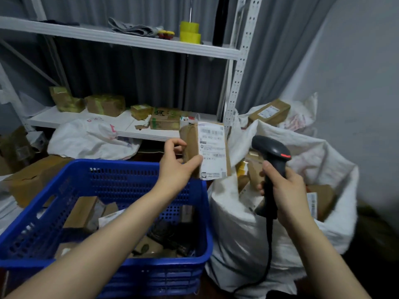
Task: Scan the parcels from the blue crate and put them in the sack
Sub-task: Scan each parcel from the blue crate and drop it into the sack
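pinched between thumb and fingers of the left hand (175, 167), a labelled cardboard parcel (205, 149) stands upright above the gap between the blue crate (108, 266) and the white sack (248, 234). right hand (287, 195) grips a black scanner (272, 167) just beside it, over the sack.

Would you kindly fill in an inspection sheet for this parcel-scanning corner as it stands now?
Surface: no table seen.
Job's things: crate holds several parcels; sack beside it, open, holds more; one parcel held up, label toward camera.
Clutter: boxes on lower shelf; tape rolls and cloth above; another sack left.
Grips: left hand pinches the parcel; right hand holds scanner.
Cables: scanner cable hangs down before the sack.
Surroundings: curtain, grey wall.
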